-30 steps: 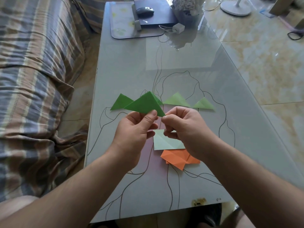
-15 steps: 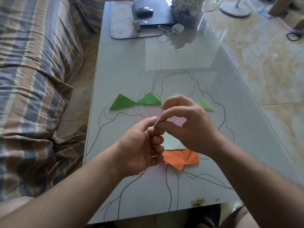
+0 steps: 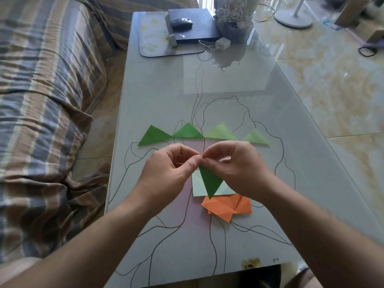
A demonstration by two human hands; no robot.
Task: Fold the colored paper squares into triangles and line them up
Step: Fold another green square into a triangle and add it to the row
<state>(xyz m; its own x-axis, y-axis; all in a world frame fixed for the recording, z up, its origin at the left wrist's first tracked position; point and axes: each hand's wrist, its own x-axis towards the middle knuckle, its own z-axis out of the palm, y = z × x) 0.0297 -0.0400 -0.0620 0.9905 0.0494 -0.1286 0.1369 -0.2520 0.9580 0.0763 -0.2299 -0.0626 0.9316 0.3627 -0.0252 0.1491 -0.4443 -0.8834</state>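
Both hands pinch one dark green triangle (image 3: pixel 210 180) at its top edge: left hand (image 3: pixel 169 170) and right hand (image 3: pixel 235 167), fingertips meeting. The triangle hangs point down below the pinch, over a pale square (image 3: pixel 197 185); four triangles (image 3: pixel 188 132) lie beyond.

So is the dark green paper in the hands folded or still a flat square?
Folded. The dark green paper shows as a triangle pointing down, pinched at its top by the left hand and right hand, held over the pale green sheet.
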